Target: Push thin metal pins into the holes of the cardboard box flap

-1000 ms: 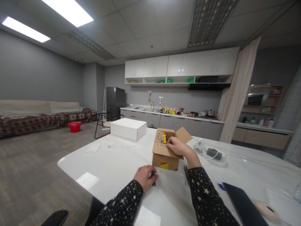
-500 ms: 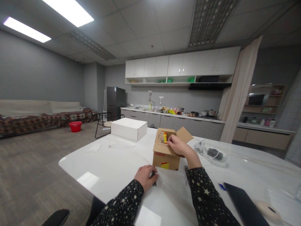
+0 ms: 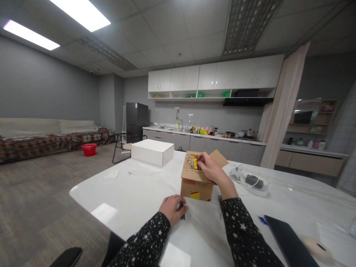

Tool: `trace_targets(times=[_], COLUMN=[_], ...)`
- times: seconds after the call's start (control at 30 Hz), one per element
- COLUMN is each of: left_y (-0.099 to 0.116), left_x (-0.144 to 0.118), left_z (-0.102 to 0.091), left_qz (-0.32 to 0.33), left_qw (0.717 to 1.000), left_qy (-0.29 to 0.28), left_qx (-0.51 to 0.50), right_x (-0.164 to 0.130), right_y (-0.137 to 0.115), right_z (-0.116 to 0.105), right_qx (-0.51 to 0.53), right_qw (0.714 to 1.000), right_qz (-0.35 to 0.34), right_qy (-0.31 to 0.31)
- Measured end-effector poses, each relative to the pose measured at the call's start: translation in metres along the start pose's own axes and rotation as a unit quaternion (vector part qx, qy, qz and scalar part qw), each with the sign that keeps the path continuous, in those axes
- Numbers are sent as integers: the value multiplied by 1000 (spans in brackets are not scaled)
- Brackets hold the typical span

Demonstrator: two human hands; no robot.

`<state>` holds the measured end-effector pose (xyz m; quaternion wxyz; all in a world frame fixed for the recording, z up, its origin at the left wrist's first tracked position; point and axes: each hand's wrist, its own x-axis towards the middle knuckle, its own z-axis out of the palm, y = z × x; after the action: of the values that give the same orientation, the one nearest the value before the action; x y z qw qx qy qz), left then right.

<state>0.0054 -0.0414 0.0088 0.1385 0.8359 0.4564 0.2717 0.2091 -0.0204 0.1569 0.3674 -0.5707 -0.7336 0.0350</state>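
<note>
A small cardboard box (image 3: 194,187) with yellow and red markings stands on the white table, its flaps open. My right hand (image 3: 210,167) is over the box's opening, fingertips pinched together at the near inner side. What it grips, if anything, is too small to make out. In front of the box, my left hand (image 3: 171,209) rests on the table, fingers curled round a small dark object (image 3: 180,205) that is mostly covered. Thin dark items (image 3: 220,202) lie beside the box, partly behind my right forearm.
A white box (image 3: 151,152) stands at the table's far left, with crumpled tissue (image 3: 110,175) nearby. To the right are a white basket (image 3: 257,187) holding a grey item and cable, a black tablet-like slab (image 3: 289,241) and a beige mouse (image 3: 317,247).
My right hand has lifted slightly at the box opening, its fingers bending a little differently. My left hand and the box have stayed in place.
</note>
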Motion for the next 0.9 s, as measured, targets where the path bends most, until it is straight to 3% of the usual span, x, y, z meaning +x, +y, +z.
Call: trace_targets(times=[0.47, 0.9], left_y=[0, -1], left_x=[-1, 0], left_z=[1, 2], left_qz=[2, 3], left_qw=[1000, 1000], left_qy=[-2, 3], left_qx=[6, 0], right_x=[0, 2], right_y=[-8, -6], right_z=[4, 9], right_qx=[25, 38], right_qw=[997, 995], right_qz=[-18, -40], right_qy=[64, 82])
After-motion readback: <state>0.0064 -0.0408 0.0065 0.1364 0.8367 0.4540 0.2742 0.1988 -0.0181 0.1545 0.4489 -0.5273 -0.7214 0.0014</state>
